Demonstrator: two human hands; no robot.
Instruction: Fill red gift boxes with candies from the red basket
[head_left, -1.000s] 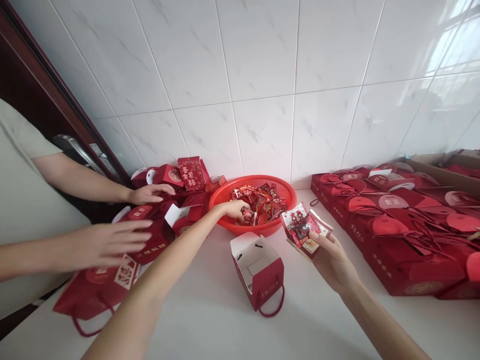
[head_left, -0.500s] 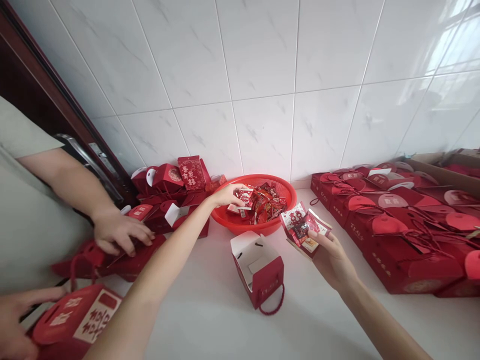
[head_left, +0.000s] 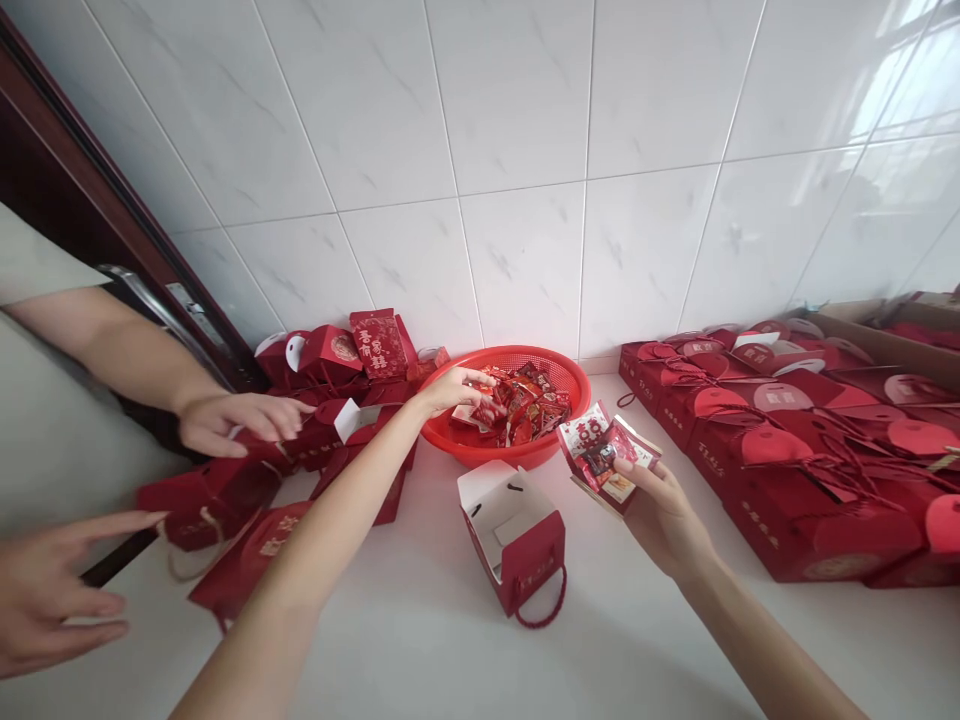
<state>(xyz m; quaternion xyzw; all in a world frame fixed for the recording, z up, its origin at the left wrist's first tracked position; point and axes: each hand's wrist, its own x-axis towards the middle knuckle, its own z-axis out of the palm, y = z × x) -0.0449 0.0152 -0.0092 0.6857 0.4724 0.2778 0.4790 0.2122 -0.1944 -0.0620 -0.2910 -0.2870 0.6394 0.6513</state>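
Observation:
Over a red plastic basket (head_left: 517, 460) full of red candy packets (head_left: 529, 400), my left hand (head_left: 454, 388) is held with fingers stretched apart. A blurred red packet (head_left: 489, 410) shows just below its fingertips, seemingly loose. My right hand (head_left: 664, 505) grips a bundle of wrapped candy packets (head_left: 611, 460), thumb on top, to the right of the basket. Between my hands stands an opened red gift box (head_left: 536, 560) with a white inside, its lid flap up and a dark red cord handle lying on the counter (head_left: 420, 620). A small pale patch shows inside it.
Rows of red gift boxes (head_left: 757, 470) line the right side, with a cardboard carton (head_left: 855, 335) behind them. More red boxes (head_left: 334, 360) crowd the left. Another person's hands (head_left: 240, 420) work there, one holding a dark object (head_left: 120, 558). A tiled wall (head_left: 525, 260) closes the back.
The packet that my left hand held has left its fingers and dropped toward the basket. My right hand keeps its bundle. The other person's hands came off the red boxes, which shifted.

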